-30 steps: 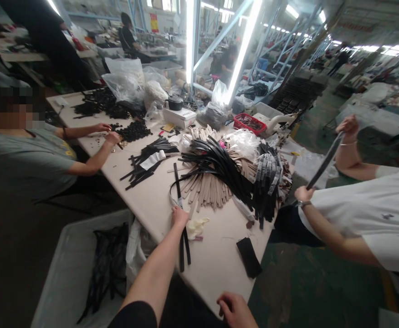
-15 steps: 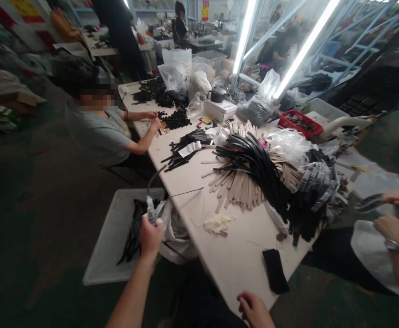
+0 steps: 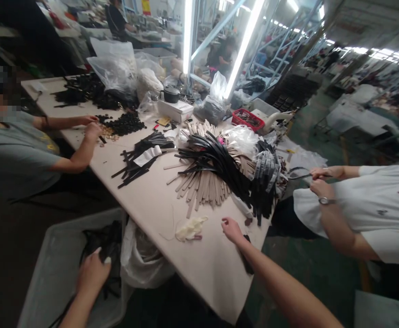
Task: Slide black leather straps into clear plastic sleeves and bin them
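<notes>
My left hand [image 3: 93, 273] is down over a whitish plastic tub [image 3: 40, 269] beside the table, above black straps [image 3: 105, 239] lying in it. Pale covers show on its thumb and a fingertip; the other fingers are hidden, so I cannot tell whether it grips a strap. Over the table [image 3: 145, 207], my right hand [image 3: 232, 230] has loosely bent fingers, apart, with nothing visible in them. Just ahead of it lie a bundle of long black straps [image 3: 216, 159] and fanned beige strips [image 3: 202, 193]. A dark flat piece [image 3: 248, 262] is partly covered by my right forearm.
A crumpled pale-yellow item [image 3: 190, 229] lies left of my right hand. A white sack [image 3: 141, 269] hangs between tub and table. On the left a co-worker's hands [image 3: 92, 127] handle small parts; on the right another co-worker's hands [image 3: 320, 180] hold a dark strap.
My left hand has lowered into the tub area, and the plastic-wrapped dark strap it held no longer shows. My right hand has reached forward over the table. The view has turned right.
</notes>
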Available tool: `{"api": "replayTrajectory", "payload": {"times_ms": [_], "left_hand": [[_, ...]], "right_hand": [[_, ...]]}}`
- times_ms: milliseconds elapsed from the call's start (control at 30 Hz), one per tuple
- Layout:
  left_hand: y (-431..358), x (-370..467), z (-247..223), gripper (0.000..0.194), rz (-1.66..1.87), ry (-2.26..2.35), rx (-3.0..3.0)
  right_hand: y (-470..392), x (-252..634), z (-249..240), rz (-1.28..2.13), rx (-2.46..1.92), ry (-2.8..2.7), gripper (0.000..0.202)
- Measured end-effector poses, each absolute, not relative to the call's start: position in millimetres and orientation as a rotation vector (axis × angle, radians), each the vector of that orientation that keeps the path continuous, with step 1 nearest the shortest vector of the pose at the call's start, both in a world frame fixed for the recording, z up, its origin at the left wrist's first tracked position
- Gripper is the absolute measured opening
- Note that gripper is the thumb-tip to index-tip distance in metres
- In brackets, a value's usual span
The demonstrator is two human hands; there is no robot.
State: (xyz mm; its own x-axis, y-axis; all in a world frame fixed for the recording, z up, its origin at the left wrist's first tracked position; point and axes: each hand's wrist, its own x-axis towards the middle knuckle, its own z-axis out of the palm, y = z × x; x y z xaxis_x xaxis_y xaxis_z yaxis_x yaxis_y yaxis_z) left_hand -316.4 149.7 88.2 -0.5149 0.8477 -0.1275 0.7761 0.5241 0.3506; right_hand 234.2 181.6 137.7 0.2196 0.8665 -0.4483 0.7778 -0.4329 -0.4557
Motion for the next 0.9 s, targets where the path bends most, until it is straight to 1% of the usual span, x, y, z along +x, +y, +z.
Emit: {"api": "replayTrajectory", "payload": {"times_ms": [67, 133, 267, 333, 367, 400, 467, 533, 567, 633, 700, 733, 800, 867, 900], "left_hand": [[153, -263, 61, 0.031, 0.315, 2.220, 1.636], [148, -211, 39, 0.037, 0.319, 2.047, 1.749], [124, -144, 10, 0.060, 0.212, 2.097, 1.479], [111, -135, 0, 0.064, 0.190, 2.141, 1.338], [105, -136, -5, 0.063, 0.187, 2.156, 1.309], [100, -139, -9, 0.062, 0.178, 2.173, 1.301], [92, -150, -16, 0.062, 0.128, 2.215, 1.308], [88, -160, -20, 0.061, 0.064, 2.245, 1.297], [89, -165, -21, 0.057, 0.047, 2.252, 1.286], [94, -171, -21, 0.043, 0.072, 2.238, 1.270], [105, -176, -19, 0.030, 0.175, 2.254, 1.222], [113, -178, -18, 0.027, 0.232, 2.285, 1.182], [129, -184, -16, 0.030, 0.317, 2.373, 1.087], [147, -190, -13, 0.034, 0.351, 2.434, 1.029], [156, -194, -12, 0.032, 0.365, 2.441, 1.012]], "right_hand": [[238, 258, 140, 0.866, -2.353, -1.583, 0.035], [293, 277, 142, 0.754, -2.334, -1.608, 0.035], [391, 289, 138, 0.609, -2.223, -1.733, 0.042], [426, 286, 129, 0.572, -2.173, -1.798, 0.047], [439, 283, 123, 0.557, -2.158, -1.832, 0.046], [448, 280, 118, 0.547, -2.145, -1.861, 0.043], [457, 275, 110, 0.527, -2.109, -1.911, 0.031], [461, 269, 109, 0.502, -2.049, -1.944, 0.019], [463, 265, 113, 0.481, -2.013, -1.954, 0.017], [471, 258, 129, 0.431, -1.947, -1.960, 0.021], [482, 250, 158, 0.381, -1.845, -1.899, 0.028], [488, 245, 177, 0.374, -1.762, -1.827, 0.031], [493, 237, 224, 0.426, -1.547, -1.625, 0.031], [485, 230, 275, 0.565, -1.364, -1.461, 0.025], [475, 228, 300, 0.655, -1.303, -1.421, 0.024]]}}
